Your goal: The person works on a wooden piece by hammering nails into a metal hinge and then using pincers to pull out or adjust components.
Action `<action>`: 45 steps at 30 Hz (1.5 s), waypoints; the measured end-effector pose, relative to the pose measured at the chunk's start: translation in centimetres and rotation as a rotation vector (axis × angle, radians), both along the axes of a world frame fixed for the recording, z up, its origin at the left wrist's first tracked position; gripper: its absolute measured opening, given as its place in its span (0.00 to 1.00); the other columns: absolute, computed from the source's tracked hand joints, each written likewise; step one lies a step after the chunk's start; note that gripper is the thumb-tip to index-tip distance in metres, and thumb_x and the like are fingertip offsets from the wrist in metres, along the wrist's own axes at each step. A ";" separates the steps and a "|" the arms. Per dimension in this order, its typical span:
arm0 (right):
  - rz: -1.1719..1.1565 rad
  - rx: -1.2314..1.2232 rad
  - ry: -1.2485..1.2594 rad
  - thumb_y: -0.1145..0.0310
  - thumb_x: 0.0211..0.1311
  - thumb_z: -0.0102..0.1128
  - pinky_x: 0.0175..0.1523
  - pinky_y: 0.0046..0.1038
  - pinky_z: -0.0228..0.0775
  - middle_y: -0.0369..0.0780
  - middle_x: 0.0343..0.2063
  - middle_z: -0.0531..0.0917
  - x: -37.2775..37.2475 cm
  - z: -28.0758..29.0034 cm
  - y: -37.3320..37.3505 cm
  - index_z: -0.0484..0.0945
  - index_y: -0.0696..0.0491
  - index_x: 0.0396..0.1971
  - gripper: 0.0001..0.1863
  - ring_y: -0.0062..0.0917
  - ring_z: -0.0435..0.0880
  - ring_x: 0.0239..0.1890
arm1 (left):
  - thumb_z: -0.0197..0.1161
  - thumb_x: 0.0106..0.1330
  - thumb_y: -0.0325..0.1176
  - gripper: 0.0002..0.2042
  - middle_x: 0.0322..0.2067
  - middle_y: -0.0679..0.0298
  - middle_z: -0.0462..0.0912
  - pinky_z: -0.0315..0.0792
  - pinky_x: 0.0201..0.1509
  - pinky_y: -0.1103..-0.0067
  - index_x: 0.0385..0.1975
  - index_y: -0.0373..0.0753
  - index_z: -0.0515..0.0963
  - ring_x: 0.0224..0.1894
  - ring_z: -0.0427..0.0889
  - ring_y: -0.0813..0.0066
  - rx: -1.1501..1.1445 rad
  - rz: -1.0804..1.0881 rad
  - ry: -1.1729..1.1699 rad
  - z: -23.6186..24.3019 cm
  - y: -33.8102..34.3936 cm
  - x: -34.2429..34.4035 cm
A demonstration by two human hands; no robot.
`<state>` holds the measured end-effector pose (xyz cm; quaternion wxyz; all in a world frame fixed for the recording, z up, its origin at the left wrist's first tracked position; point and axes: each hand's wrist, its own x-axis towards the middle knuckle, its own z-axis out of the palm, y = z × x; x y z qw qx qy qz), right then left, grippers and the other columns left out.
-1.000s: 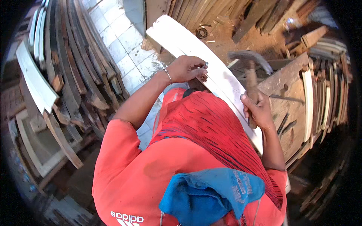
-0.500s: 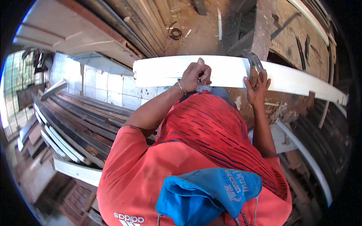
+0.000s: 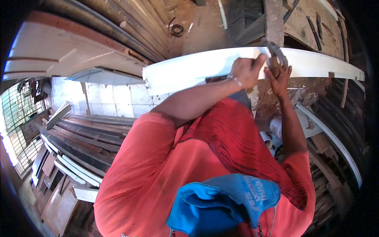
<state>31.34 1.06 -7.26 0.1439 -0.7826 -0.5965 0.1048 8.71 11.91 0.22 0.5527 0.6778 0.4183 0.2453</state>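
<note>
A long white board [image 3: 181, 71] lies crosswise in front of my body, near the upper middle of the view. My left hand [image 3: 246, 72] is on the board with curled fingers and a raised thumb; what it holds, if anything, is hidden. Just right of it, my right hand [image 3: 279, 80] grips a claw hammer [image 3: 278, 53] against the board, its dark head sticking up above my fingers. A wooden upright [image 3: 274, 27] stands behind the hammer.
Stacked planks [image 3: 87, 134] fill the left side, near a barred window [image 3: 17, 122]. Leaning panels [image 3: 79, 47] stand beyond a tiled floor [image 3: 122, 98]. A workbench [image 3: 312, 27] with dark tools is at upper right. A coiled dark strip [image 3: 177, 29] lies on the floor.
The view has swung round, so the board now runs crosswise. My left hand has moved right along it, up to my right hand and the hammer, which are now closer to it.
</note>
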 end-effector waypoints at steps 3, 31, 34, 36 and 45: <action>-0.014 0.002 0.013 0.42 0.63 0.63 0.76 0.56 0.30 0.50 0.70 0.63 -0.6 1.7 0.5 0.76 0.48 0.64 0.35 0.45 0.55 0.75 | 0.53 0.72 0.60 0.31 0.17 0.48 0.76 0.71 0.31 0.63 0.21 0.34 0.78 0.23 0.79 0.52 0.065 -0.159 -0.025 -0.2 0.4 -1.1; -0.089 0.193 0.035 0.41 0.57 0.66 0.77 0.52 0.32 0.39 0.67 0.68 -1.4 1.5 -0.3 0.79 0.51 0.59 0.36 0.37 0.57 0.75 | 0.63 0.71 0.34 0.09 0.34 0.60 0.87 0.79 0.46 0.75 0.40 0.34 0.82 0.38 0.84 0.76 0.113 -0.057 -0.148 1.2 0.5 -12.6; -0.086 0.226 0.022 0.41 0.57 0.67 0.78 0.51 0.32 0.38 0.67 0.69 -1.2 0.5 -0.1 0.80 0.51 0.59 0.36 0.36 0.58 0.75 | 0.59 0.73 0.31 0.08 0.33 0.62 0.85 0.77 0.47 0.76 0.36 0.33 0.81 0.38 0.84 0.74 0.520 -0.328 -0.121 3.3 -2.5 -10.5; -0.093 0.233 0.033 0.42 0.57 0.67 0.78 0.51 0.32 0.38 0.67 0.69 -1.1 0.6 -0.4 0.80 0.51 0.58 0.35 0.36 0.58 0.75 | 0.58 0.74 0.32 0.09 0.32 0.62 0.84 0.77 0.42 0.75 0.35 0.34 0.81 0.35 0.84 0.72 0.212 -0.209 -0.141 7.0 -2.6 -8.4; -0.101 0.247 0.015 0.41 0.56 0.67 0.77 0.51 0.32 0.37 0.66 0.70 -1.2 0.4 -0.2 0.81 0.48 0.57 0.34 0.35 0.56 0.76 | 0.67 0.64 0.40 0.10 0.37 0.64 0.80 0.77 0.40 0.66 0.45 0.56 0.84 0.38 0.83 0.61 0.659 -0.616 0.450 0.8 2.8 -12.0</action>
